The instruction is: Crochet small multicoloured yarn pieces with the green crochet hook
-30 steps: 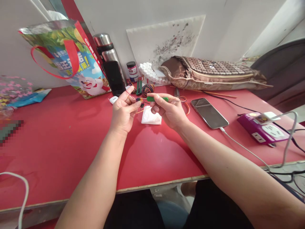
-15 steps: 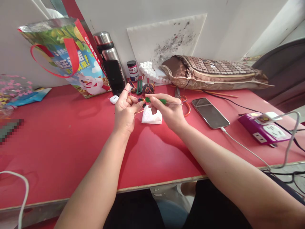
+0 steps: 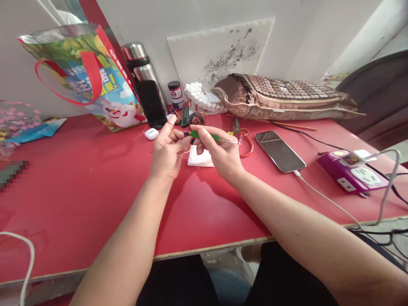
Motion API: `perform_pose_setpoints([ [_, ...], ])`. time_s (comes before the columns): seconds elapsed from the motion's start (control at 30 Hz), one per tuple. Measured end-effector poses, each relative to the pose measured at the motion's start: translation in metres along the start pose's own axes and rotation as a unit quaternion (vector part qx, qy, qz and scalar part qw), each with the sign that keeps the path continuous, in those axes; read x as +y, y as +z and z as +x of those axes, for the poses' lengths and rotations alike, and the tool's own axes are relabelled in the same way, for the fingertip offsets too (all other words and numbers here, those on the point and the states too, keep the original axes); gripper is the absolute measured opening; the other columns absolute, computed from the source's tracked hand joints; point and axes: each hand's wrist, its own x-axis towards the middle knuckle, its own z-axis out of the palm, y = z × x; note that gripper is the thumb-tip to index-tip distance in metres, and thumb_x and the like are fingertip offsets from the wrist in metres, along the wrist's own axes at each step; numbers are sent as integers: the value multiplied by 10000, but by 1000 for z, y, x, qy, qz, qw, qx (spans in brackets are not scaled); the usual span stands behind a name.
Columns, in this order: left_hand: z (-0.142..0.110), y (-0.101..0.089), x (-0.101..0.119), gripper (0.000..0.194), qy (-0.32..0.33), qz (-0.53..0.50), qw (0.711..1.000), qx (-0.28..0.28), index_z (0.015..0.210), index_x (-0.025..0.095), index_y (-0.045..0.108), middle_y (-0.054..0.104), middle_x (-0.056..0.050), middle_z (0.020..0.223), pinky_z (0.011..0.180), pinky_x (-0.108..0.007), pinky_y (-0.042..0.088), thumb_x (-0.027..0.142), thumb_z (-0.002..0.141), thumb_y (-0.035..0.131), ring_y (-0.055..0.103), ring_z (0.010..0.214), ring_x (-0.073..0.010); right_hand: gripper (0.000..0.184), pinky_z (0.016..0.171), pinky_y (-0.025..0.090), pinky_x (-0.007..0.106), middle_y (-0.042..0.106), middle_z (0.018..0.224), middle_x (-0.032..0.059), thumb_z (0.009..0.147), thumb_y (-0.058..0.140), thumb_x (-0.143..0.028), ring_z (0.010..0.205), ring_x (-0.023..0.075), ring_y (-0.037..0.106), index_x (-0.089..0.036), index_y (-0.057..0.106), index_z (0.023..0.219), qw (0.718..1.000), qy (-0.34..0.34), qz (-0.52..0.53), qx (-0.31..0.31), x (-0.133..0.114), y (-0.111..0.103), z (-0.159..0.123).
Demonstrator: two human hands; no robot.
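Between finger and thumb, my right hand (image 3: 223, 151) grips a crochet hook (image 3: 204, 136) with a green handle and a thin metal shaft. My left hand (image 3: 167, 151) pinches a small piece of multicoloured crochet work (image 3: 187, 134), mostly hidden by my fingers. Yarn runs over the raised left index finger. The hook's tip meets the work, but the exact stitch is too small to make out. Just behind my hands lies a ball of dark multicoloured yarn (image 3: 197, 118). A folded white tissue (image 3: 200, 157) lies on the red table below them.
A phone (image 3: 280, 151) on a cable and a purple power strip (image 3: 353, 172) lie to the right. Behind stand a steel thermos (image 3: 142, 61), an upright phone (image 3: 152, 104), a jar (image 3: 176, 94) and a shopping bag (image 3: 105, 85). A white earbud case (image 3: 151, 134) sits left of my hands.
My right hand and the hook have shifted slightly left, closer to my left hand, and the hook's angle has tilted a little. The whole view has shifted slightly.
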Motion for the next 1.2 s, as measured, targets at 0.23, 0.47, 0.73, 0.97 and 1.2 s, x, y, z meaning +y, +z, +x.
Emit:
perform_pose_setpoints([
  [0.23,-2,2,-9,918,18,-12,1000,-12,1551,176,645,629,95,678,628,-176,514,-58,699,894,619,604,-67,435,639,581,289,700,686,-30,798,934,-623,573,94,583,-216,862,936,987,81,135,-6,0,-3,8],
  [0.47,-6,4,-9,1032,49,31,998,23,1658,141,525,620,94,669,679,-211,548,-62,708,873,641,635,-97,303,670,601,292,730,741,-22,935,848,-495,619,107,652,-226,856,1074,999,17,36,-25,3,-6,3],
  [0.73,-8,6,-8,983,47,31,998,23,1646,162,544,619,109,647,638,-171,497,-58,744,865,595,592,-71,264,799,618,340,771,963,65,1033,667,-256,801,151,721,-211,864,1202,965,-192,-176,-37,8,-6,-4],
  [0.97,-2,2,2,833,-26,-32,999,11,1578,203,619,612,103,646,576,-148,529,-87,814,781,630,563,-72,373,869,651,398,790,917,18,957,812,-524,764,159,688,-275,854,1231,998,21,37,-50,12,-3,-2],
  [1.2,-1,0,13,897,-42,-35,999,-2,1595,126,577,679,91,660,556,-128,530,-147,763,770,660,584,-71,405,773,629,359,793,820,-5,815,945,-522,687,142,684,-237,880,1095,989,81,109,-55,-2,-10,5],
])
